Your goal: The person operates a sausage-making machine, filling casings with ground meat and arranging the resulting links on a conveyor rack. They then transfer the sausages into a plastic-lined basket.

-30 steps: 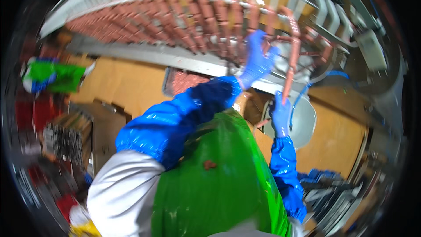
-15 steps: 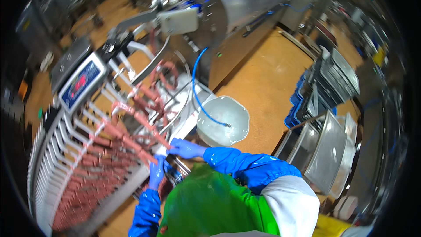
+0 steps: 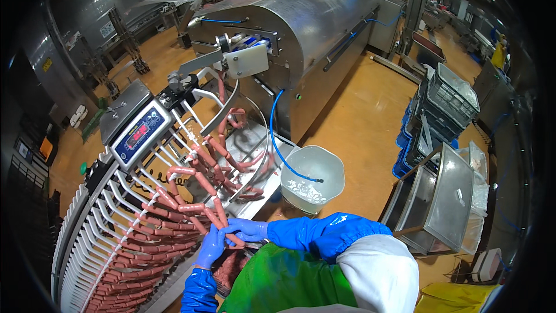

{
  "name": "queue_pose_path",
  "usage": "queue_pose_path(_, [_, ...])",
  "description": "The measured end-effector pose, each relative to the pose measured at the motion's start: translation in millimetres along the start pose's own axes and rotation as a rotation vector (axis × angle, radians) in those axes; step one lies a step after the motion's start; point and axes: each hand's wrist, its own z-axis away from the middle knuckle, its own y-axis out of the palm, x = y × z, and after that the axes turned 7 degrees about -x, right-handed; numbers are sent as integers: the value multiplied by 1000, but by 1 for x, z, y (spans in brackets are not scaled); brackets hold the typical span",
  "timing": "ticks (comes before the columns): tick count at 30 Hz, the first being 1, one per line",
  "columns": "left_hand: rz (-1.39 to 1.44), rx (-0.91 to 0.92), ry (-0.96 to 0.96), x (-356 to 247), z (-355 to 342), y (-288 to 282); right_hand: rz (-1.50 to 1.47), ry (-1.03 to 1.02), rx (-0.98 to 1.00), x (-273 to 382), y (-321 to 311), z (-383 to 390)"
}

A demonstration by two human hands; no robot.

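Observation:
Both my hands wear blue gloves and meet at the end of a string of pink sausages. My right hand closes around one link, whose end pokes out below the fingers. Beside it, my left hand grips the neighbouring sausage link; its fingertips are partly hidden behind the links. From my hands the string runs up over white prongs and back to a metal tray, where more links lie in loose loops. Row upon row of linked sausages hang on the curved rack of white prongs at my left.
A scale with a lit display stands above the rack. Behind the tray is a long steel machine. A blue hose dips into a white bucket holding water. Stacked crates and a metal cart stand right.
My view has shifted, so the scene sits lower and further right. My hands have drawn together, and a link end now shows below my right hand.

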Motion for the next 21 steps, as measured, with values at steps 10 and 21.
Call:
queue_pose_path(10, [590,159,-205,-28,53,-28,887,-321,-61,5,-26,-40])
queue_pose_path(21, [1469,-150,-333,-32,5,-74,684,-470,-916,-16,55,-59])
